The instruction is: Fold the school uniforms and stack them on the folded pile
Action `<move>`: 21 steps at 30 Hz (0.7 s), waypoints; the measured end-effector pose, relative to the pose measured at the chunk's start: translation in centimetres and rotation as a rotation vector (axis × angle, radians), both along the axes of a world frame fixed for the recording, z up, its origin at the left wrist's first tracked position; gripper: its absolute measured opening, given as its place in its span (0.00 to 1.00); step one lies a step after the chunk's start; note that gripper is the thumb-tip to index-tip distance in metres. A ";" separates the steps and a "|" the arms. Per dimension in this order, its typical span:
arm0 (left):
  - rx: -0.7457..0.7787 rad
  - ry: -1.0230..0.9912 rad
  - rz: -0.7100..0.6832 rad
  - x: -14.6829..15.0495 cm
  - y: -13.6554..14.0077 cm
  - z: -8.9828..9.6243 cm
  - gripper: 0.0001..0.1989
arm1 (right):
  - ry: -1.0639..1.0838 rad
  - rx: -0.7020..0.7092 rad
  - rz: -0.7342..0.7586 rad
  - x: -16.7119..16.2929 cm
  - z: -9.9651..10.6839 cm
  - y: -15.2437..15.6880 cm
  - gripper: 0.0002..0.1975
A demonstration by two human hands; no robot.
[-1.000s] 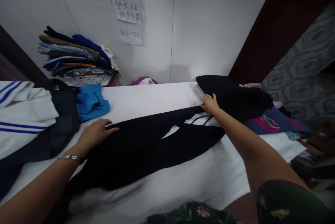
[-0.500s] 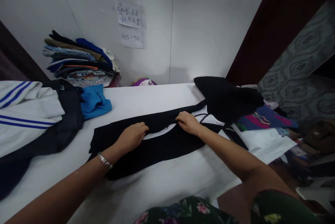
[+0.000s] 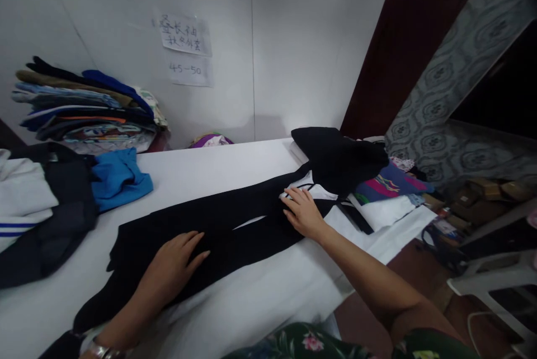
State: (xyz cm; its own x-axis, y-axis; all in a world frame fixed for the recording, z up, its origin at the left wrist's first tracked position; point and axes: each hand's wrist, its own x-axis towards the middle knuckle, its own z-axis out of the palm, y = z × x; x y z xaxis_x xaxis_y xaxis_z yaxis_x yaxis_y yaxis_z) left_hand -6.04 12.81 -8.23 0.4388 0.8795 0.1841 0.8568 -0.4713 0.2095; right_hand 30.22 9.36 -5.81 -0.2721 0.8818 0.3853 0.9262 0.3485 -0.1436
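Note:
A black hooded jacket (image 3: 247, 197) lies stretched across the white table, its hood (image 3: 339, 152) at the far right. Pale lining and a dark drawstring show at the neck, and a thin light gap runs between the front edges. My left hand (image 3: 178, 261) rests flat on the lower part of the jacket, fingers extended. Near the neck opening, my right hand (image 3: 304, 213) lies on the fabric with its fingers spread. Neither hand grips the cloth.
Folded clothes (image 3: 92, 104) are stacked at the back left. A blue garment (image 3: 119, 177) and a white striped garment (image 3: 25, 197) lie on the left. More clothes (image 3: 390, 183) lie at the right end. Handwritten paper signs (image 3: 187, 48) hang on the wall. A white plastic stool (image 3: 490, 280) stands right.
Both hands have let go of the jacket's front edge and flattened onto it. The gap between the edges has narrowed. The view has turned to the right.

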 end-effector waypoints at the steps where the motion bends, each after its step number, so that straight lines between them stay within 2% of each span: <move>1: 0.022 0.012 0.003 -0.1 -0.3 -0.5 0.25 | -0.037 -0.055 -0.027 0.5 -0.5 -0.2 0.20; 4: 0.048 0.035 -0.004 -0.4 -0.5 -1.9 0.27 | -0.100 -0.252 -0.046 1.8 -2.4 -0.6 0.23; 6: 0.039 0.035 -0.016 -0.7 -0.5 -2.1 0.26 | -0.085 -0.287 -0.062 2.1 -3.2 -0.8 0.24; 8: 0.043 0.042 -0.013 -1.0 -0.7 -1.7 0.26 | -0.044 -0.242 -0.089 1.8 -3.0 -1.3 0.25; 10: 0.067 0.056 0.027 -1.4 -1.5 -0.8 0.24 | 0.012 -0.166 -0.087 0.7 -2.0 -1.9 0.25; 14: 0.129 0.022 0.177 -1.7 -3.6 1.6 0.21 | 0.096 -0.042 0.096 -3.3 1.4 -2.5 0.26; 17: 0.175 -0.055 0.340 -2.2 -5.0 2.4 0.20 | 0.112 0.040 0.227 -6.8 3.3 -1.7 0.26; 19: 0.188 -0.112 0.438 -3.0 -5.8 2.5 0.20 | 0.096 0.054 0.255 -8.6 3.2 -0.7 0.26; 21: 0.186 -0.172 0.520 -4.1 -6.6 2.3 0.21 | 0.037 -0.017 0.248 -9.8 1.8 0.6 0.27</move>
